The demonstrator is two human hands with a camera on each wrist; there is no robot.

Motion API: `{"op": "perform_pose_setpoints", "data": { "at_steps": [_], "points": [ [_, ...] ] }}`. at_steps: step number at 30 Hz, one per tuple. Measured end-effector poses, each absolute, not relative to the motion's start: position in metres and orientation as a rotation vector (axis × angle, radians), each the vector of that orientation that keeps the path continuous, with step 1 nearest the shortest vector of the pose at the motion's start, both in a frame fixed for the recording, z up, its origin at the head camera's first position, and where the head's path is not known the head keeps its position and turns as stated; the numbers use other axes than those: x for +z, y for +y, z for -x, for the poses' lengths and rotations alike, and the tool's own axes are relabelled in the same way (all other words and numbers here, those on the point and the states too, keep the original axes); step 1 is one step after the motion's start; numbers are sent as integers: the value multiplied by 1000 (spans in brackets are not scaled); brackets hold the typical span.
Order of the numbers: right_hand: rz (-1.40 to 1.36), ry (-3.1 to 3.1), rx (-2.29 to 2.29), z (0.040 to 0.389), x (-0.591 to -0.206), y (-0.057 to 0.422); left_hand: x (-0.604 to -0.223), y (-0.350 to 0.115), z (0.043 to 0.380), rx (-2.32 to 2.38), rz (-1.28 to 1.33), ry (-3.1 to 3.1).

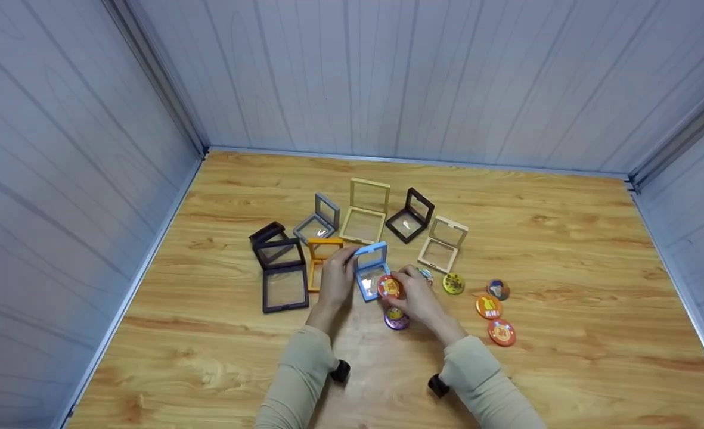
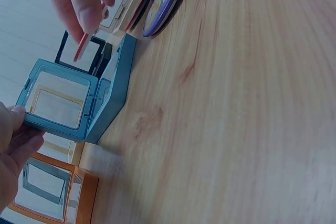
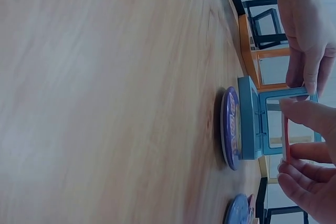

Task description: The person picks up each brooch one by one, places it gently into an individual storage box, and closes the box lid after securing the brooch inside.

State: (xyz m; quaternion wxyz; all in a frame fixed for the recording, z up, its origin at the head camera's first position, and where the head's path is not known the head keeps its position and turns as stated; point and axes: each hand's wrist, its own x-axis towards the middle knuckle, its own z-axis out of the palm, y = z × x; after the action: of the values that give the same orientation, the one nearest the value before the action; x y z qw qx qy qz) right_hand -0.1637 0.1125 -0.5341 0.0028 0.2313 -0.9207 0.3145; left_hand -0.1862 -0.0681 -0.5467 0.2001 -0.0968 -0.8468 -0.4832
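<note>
A light blue hinged display frame (image 1: 372, 271) stands opened in the middle of the table, its lid raised and its base on the wood. My left hand (image 1: 337, 277) pinches the top corner of that lid between thumb and fingers. In my right hand (image 1: 416, 293) a round red badge (image 1: 389, 287) is held by its edge, over the right side of the blue frame's base. The left wrist view shows the badge edge-on between the fingertips. Just below it, a purple badge (image 1: 396, 320) with a yellow picture lies on the table.
Opened frames stand around: orange (image 1: 317, 275), dark purple (image 1: 285, 290), black (image 1: 267, 231), grey (image 1: 316, 227), yellow (image 1: 362, 225), dark brown (image 1: 408, 223) and cream (image 1: 438, 255). To the right lie a yellow-green badge (image 1: 453, 283), an orange badge (image 1: 489, 306) and several others.
</note>
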Motion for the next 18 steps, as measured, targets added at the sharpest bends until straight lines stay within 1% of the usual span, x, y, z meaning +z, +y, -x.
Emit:
{"op": "perform_pose_setpoints", "data": {
  "at_steps": [18],
  "points": [
    [-707, -2924, 967, 176, -541, 96, -546, -69, 185, -1423, 257, -2380]
  ]
}}
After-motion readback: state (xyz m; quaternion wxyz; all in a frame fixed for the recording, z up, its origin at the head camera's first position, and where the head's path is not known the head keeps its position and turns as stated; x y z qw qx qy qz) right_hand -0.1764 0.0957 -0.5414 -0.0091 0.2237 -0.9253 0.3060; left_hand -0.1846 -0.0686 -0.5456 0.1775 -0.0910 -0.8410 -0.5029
